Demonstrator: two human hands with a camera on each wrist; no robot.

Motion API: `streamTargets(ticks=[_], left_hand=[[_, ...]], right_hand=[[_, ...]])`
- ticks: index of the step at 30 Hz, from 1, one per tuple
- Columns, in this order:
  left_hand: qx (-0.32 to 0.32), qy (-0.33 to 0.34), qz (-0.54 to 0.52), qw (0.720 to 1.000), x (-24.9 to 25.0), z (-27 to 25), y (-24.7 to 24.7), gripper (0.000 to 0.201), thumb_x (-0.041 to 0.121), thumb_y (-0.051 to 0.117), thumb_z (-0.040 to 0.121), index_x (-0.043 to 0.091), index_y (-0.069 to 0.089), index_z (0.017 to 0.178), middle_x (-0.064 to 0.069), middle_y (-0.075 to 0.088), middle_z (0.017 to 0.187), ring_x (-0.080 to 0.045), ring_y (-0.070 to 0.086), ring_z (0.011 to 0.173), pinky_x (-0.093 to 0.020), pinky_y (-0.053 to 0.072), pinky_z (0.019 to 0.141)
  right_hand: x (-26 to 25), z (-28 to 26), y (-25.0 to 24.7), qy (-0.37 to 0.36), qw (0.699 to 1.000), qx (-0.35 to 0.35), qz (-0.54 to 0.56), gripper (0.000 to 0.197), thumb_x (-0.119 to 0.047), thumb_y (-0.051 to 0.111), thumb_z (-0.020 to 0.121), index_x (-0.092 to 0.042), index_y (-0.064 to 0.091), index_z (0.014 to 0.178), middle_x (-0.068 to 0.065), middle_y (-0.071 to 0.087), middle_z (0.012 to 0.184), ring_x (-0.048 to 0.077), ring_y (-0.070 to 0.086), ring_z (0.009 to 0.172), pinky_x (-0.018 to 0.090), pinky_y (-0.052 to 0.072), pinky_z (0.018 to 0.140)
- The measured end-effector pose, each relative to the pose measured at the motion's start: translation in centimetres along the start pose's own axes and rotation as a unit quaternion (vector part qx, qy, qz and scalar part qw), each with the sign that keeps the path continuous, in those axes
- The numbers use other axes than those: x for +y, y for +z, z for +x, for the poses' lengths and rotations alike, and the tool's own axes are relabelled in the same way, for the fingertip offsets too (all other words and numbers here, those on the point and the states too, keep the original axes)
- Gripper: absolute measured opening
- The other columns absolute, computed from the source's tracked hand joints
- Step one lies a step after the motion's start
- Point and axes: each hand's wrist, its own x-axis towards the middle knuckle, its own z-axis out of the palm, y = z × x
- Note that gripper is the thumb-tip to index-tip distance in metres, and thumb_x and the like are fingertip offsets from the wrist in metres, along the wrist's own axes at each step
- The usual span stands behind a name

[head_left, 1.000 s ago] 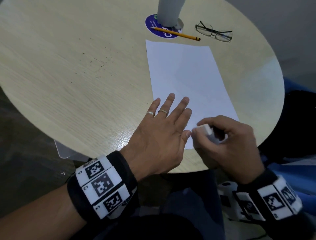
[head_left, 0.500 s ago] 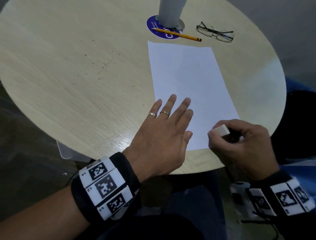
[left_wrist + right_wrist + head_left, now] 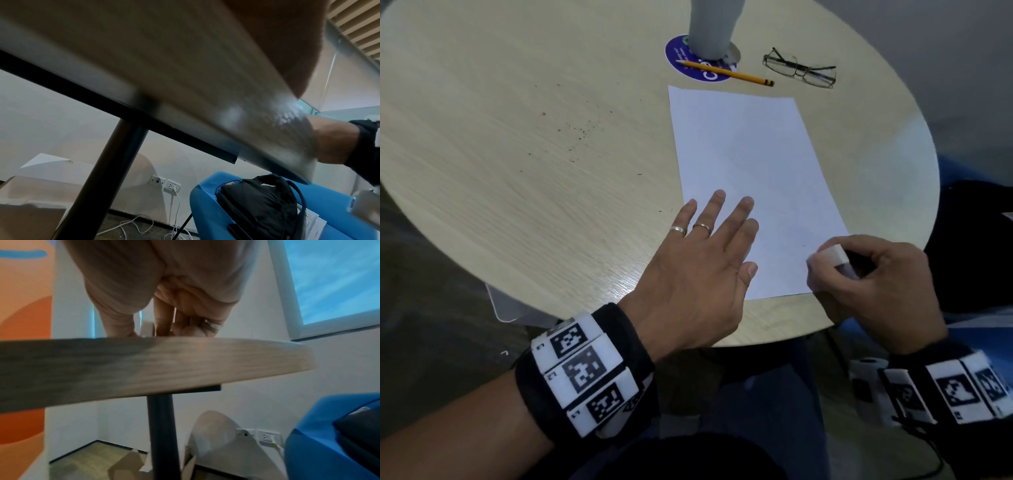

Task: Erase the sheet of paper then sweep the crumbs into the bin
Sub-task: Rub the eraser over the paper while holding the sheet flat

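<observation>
Right-hand grip (image 3: pixel 873 281) pinching eraser (image 3: pixel 835 255) over sheet (image 3: pixel 750 164) corner

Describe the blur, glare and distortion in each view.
Head view: mostly sharp, right hand and eraser slightly smeared, glare on the table's right rim, wide-angle curvature. Left wrist view: table edge heavily streaked, bright glare patch. Right wrist view: near table edge soft, bowed by the lens.

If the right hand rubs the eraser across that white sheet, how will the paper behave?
The thin white sheet of paper is probably floppy and light, so it may slide or buckle on the smooth wooden table. The left hand lies flat on its near corner, which likely steadies it. The right hand pinches the white eraser.
</observation>
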Motion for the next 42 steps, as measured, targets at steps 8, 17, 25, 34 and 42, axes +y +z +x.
streamTargets(ticks=[8, 17, 25, 34, 42], left_hand=[[0.008, 0.001, -0.006, 1.0, 0.0, 0.0, 0.2, 0.062, 0.043, 0.01, 0.107, 0.018, 0.022, 0.163, -0.001, 0.0, 0.177, -0.029, -0.004, 0.162, -0.052, 0.005, 0.13], [0.014, 0.007, -0.009, 1.0, -0.1, 0.0, 0.3, 0.063, 0.044, 0.012, 0.108, 0.017, 0.023, 0.163, -0.002, 0.001, 0.177, -0.03, -0.003, 0.162, -0.052, 0.005, 0.13], [0.009, 0.006, -0.009, 1.0, -0.2, -0.1, 0.2, 0.062, 0.044, 0.012, 0.108, 0.017, 0.019, 0.164, -0.001, -0.003, 0.177, -0.029, -0.007, 0.162, -0.051, 0.003, 0.13], [-0.002, 0.002, -0.019, 1.0, 0.0, -0.1, -0.1, 0.062, 0.043, 0.011, 0.109, 0.018, 0.017, 0.165, 0.001, -0.007, 0.176, -0.027, -0.011, 0.162, -0.05, 0.0, 0.13], [-0.006, 0.002, -0.02, 1.0, 0.0, -0.2, -0.2, 0.059, 0.042, 0.013, 0.108, 0.02, 0.018, 0.162, 0.003, -0.007, 0.176, -0.025, -0.011, 0.162, -0.05, 0.002, 0.13]], right_hand=[[-0.7, 0.2, 2.2, -0.034, 0.999, -0.021, -0.017, 0.015, -0.009, 0.079, 0.088, -0.011, 0.073, 0.075, 0.002, 0.07, 0.066, 0.026, 0.065, 0.063, 0.045, 0.056, 0.065], [-1.9, -0.4, 3.4, -0.061, 0.998, -0.021, -0.022, 0.015, -0.012, 0.08, 0.09, -0.015, 0.075, 0.077, -0.002, 0.072, 0.07, 0.021, 0.069, 0.065, 0.04, 0.057, 0.066], [-2.4, -0.7, 3.4, -0.08, 0.995, -0.003, -0.055, 0.012, -0.016, 0.081, 0.09, -0.02, 0.077, 0.079, -0.009, 0.075, 0.074, 0.015, 0.071, 0.069, 0.039, 0.059, 0.068], [-1.2, -0.3, 2.3, -0.05, 0.995, 0.025, -0.077, 0.012, -0.025, 0.078, 0.088, -0.023, 0.075, 0.077, -0.009, 0.073, 0.074, 0.016, 0.07, 0.072, 0.041, 0.058, 0.07], [2.2, 1.2, 0.0, 0.0, 0.997, 0.062, -0.038, 0.013, -0.022, 0.08, 0.089, -0.026, 0.076, 0.078, -0.013, 0.072, 0.071, 0.008, 0.066, 0.066, 0.029, 0.054, 0.067]])
